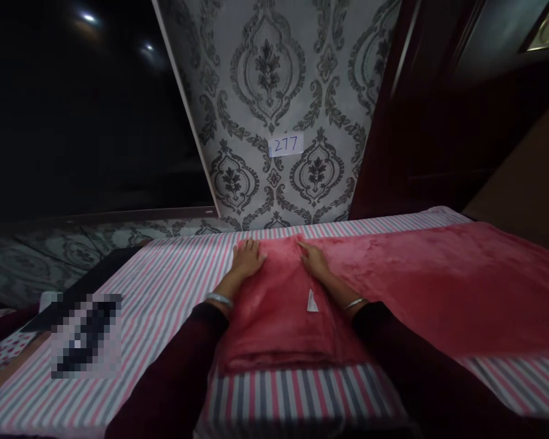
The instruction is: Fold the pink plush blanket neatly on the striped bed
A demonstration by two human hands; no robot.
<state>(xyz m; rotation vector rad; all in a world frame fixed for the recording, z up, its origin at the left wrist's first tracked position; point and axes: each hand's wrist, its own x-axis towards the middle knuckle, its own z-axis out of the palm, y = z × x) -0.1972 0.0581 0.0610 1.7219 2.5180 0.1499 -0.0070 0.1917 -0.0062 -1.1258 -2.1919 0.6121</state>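
A red plush blanket (283,329) lies in front of me, its left part folded into a layered stack and the rest spread out to the right. My left hand (247,259) rests flat on the stack's far left corner, fingers stretched out. Close to the far edge, my right hand (315,261) has its fingers curled in, with the fingertips at a small crease in the fabric; they seem to pinch it. Just below that hand, a small white tag (312,301) sticks up from the blanket.
Under the blanket is a pink, grey and white striped cloth (165,292). A large black screen (91,122) stands at the left. Behind are patterned wallpaper (268,73) with a paper marked 277 (286,144) and a dark red door (430,122). A blurred-out patch (86,335) covers something at left.
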